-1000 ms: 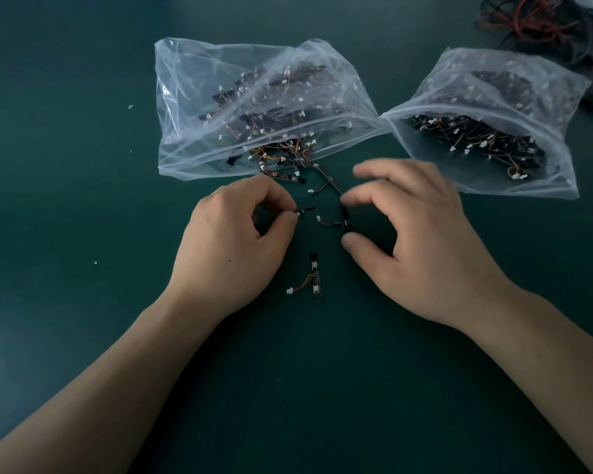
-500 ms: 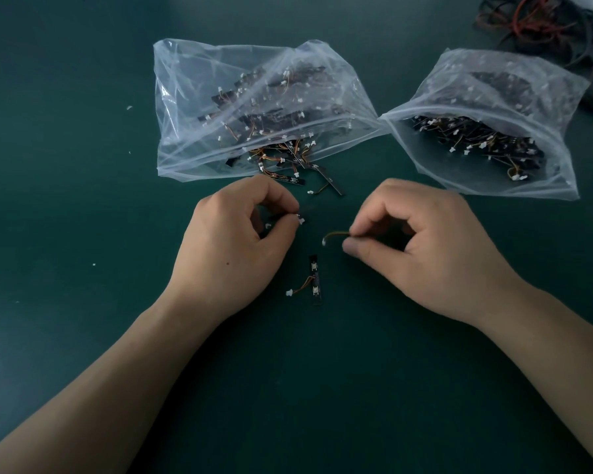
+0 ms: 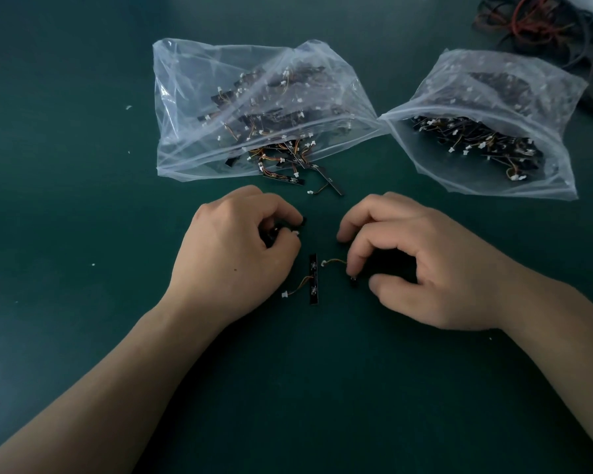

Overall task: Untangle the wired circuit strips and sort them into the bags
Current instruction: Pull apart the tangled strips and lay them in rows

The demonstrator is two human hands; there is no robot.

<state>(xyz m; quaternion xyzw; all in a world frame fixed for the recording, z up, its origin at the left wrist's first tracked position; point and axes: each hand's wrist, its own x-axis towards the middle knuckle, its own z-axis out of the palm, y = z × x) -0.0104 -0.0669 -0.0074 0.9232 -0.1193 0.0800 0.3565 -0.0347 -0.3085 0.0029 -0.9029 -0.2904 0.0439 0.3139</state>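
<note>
Dark green surface (image 3: 65, 200). Two clear plastic bags lie at the far side with their mouths toward the near edge: the left bag (image 3: 254, 97) and the right bag (image 3: 486, 87). Their corners meet. Both hold dark circuit strips with thin wires and white plugs.

Spilled strips (image 3: 285, 167) lie tangled at the mouth of the left bag, partly out on the surface, just far of the left hand (image 3: 233, 254).

Left hand: fingers curled, thumb and forefinger pinching a small strip (image 3: 302, 220). Only its dark end and a white plug show past the fingertips, on the hand's right side.

Right hand (image 3: 425, 268): fingers curled downward, one fingertip resting on a wired strip (image 3: 335, 260). Its wire and plug reach left from that fingertip, and a dark end shows just below it. The thumb sits near but looks apart, so I cannot tell whether the hand grips the wired strip or only touches it.

A loose strip (image 3: 313, 279) lies flat between the two hands, running near to far. Its wire trails left to a white plug just beside the left hand.

Far right corner: a tangle of red and black cables (image 3: 534, 25), well apart from both hands.
</note>
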